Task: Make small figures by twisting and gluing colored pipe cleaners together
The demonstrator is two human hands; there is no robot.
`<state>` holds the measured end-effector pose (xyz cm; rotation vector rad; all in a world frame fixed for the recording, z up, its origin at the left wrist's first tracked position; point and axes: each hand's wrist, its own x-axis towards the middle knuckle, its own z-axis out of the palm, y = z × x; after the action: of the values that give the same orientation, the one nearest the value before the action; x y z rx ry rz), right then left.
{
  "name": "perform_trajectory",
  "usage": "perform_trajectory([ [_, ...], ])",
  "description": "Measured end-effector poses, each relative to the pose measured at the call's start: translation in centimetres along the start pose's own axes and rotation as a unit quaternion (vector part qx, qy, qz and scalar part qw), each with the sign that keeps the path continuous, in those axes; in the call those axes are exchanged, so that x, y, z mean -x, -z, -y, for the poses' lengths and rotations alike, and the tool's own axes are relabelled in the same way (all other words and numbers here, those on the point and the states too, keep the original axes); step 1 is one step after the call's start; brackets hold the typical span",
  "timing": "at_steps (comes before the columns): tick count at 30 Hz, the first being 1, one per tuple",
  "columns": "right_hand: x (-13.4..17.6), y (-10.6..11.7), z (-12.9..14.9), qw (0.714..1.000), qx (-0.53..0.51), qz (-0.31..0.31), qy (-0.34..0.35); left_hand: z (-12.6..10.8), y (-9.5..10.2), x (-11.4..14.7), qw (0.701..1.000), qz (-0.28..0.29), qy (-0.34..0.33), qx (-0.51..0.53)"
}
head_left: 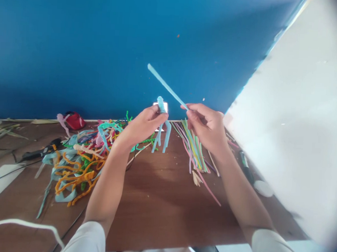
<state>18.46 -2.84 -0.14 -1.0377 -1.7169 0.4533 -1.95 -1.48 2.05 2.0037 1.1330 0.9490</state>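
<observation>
My left hand point(148, 121) is closed around a light blue pipe-cleaner figure point(160, 101). Its rounded top pokes out above my thumb, and several fuzzy legs dangle below my fingers. In a pinch between thumb and fingers, my right hand point(204, 120) holds one straight light blue pipe cleaner point(166, 85), which slants up and to the left, its far end above the figure. The stick and the figure look apart. Behind my left hand a bright-screened phone point(165, 107) shows in part. My palms hide the middle of the figure and the near end of the stick.
A tangle of coloured pipe cleaners point(78, 170) covers the table's left side. Straight pastel pipe cleaners point(197, 150) lie under my right hand. A black glue gun point(40, 151), a red object point(75, 120), a marker point(244, 162) and a white cable point(25, 222) surround them. A blue wall point(104, 55) stands behind.
</observation>
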Motion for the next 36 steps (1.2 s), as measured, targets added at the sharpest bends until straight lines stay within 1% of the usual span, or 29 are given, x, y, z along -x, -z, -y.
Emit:
perform_trajectory([
  [2,0.2,-0.2,0.4,1.0,-0.006,-0.013,0.0,-0.1,0.0,0.0,1.0,0.012,0.005,-0.001],
  [6,-0.1,-0.3,-0.2,1.0,0.006,0.014,-0.012,-0.2,0.1,-0.1,1.0,0.029,-0.003,-0.002],
  [9,-0.7,0.0,-1.4,0.996,0.073,0.039,-0.015,0.0,0.0,-0.1,0.999,0.036,-0.009,-0.001],
  [12,-1.0,0.3,-2.4,0.972,0.194,0.127,-0.026,0.2,-0.3,-0.1,0.999,0.045,-0.007,0.008],
  [14,-1.1,0.4,-2.8,0.95,0.261,0.164,-0.044,0.2,-0.5,-0.1,0.997,0.066,-0.01,0.032],
  [17,-1.0,0.2,-3.2,0.925,0.338,0.166,-0.059,0.2,-0.7,-0.2,0.992,0.098,-0.025,0.073],
  [19,-1.0,0.1,-3.4,0.911,0.371,0.168,-0.061,0.3,-0.8,-0.2,0.992,0.093,-0.043,0.075],
  [22,-1.0,0.0,-3.7,0.896,0.404,0.174,-0.061,0.5,-0.7,-0.4,0.995,0.066,-0.054,0.054],
  [25,-1.0,0.0,-3.8,0.885,0.418,0.197,-0.053,0.7,-0.4,-0.5,0.996,0.05,-0.035,0.066],
  [28,-0.9,0.0,-3.8,0.885,0.401,0.234,-0.037,0.9,-0.3,-0.6,0.994,0.039,-0.027,0.103],
  [34,-0.5,-0.1,-4.0,0.883,0.32,0.343,-0.015,1.4,-0.3,-0.7,0.989,0.04,-0.016,0.139],
  [36,-0.5,-0.2,-4.1,0.89,0.301,0.342,-0.001,1.3,-0.3,-0.7,0.988,0.042,-0.008,0.145],
])
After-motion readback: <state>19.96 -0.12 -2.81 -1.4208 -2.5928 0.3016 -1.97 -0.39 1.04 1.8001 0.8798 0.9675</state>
